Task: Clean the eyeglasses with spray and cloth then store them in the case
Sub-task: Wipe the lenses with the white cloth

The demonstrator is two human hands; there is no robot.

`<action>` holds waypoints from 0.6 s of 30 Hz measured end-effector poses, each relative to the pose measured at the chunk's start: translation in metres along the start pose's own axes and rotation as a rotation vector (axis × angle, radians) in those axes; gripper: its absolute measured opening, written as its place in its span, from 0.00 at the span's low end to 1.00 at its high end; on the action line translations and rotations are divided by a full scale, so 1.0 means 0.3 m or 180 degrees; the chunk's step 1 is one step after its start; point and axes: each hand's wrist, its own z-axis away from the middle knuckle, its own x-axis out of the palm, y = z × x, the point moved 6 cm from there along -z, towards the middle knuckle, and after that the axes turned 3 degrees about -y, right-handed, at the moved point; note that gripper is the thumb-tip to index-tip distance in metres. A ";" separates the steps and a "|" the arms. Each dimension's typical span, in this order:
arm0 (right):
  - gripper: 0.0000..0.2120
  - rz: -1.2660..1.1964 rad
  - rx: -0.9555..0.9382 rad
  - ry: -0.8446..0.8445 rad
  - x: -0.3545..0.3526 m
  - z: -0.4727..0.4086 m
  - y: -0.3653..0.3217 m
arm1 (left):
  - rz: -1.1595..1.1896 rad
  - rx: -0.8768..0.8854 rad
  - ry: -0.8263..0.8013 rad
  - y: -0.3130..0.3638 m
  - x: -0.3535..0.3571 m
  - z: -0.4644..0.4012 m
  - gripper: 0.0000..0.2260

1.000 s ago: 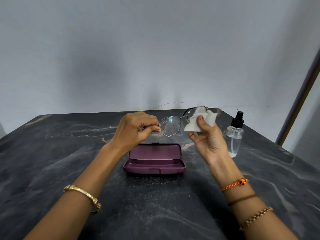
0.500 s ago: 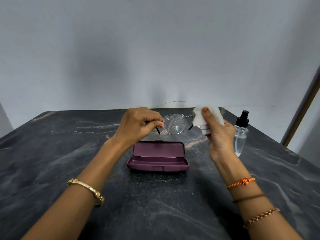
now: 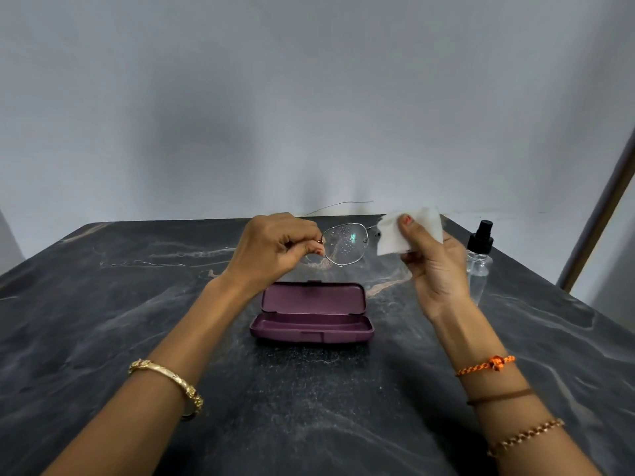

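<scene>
Left hand: pinching thin metal-framed eyeglasses at the rim.
Right hand: thumb clamps white folded cloth.
Relation: droplet-speckled lens just left of my right fingers, frame's long axis left-right.
Open purple case: below both hands.

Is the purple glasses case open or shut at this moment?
Open. The case lies on the table with its lid tilted back and the tray bare; the eyeglasses are held above.

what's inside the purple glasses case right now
The open purple case shows only its bare lining; its near wall hides part of the tray floor. The eyeglasses are above it in the left hand.
</scene>
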 end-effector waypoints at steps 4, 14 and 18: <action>0.03 -0.0455 0.0267 0.0074 -0.009 -0.004 0.020 | -0.0046 0.0079 -0.0074 0.010 0.008 0.004 0.05; 0.07 0.0307 0.0046 -0.0051 0.002 0.005 0.007 | -0.0219 0.0009 0.0031 -0.007 -0.005 0.006 0.06; 0.06 0.0603 -0.0202 0.0113 -0.006 0.006 -0.004 | -0.0259 0.0063 0.0052 0.000 -0.011 0.005 0.05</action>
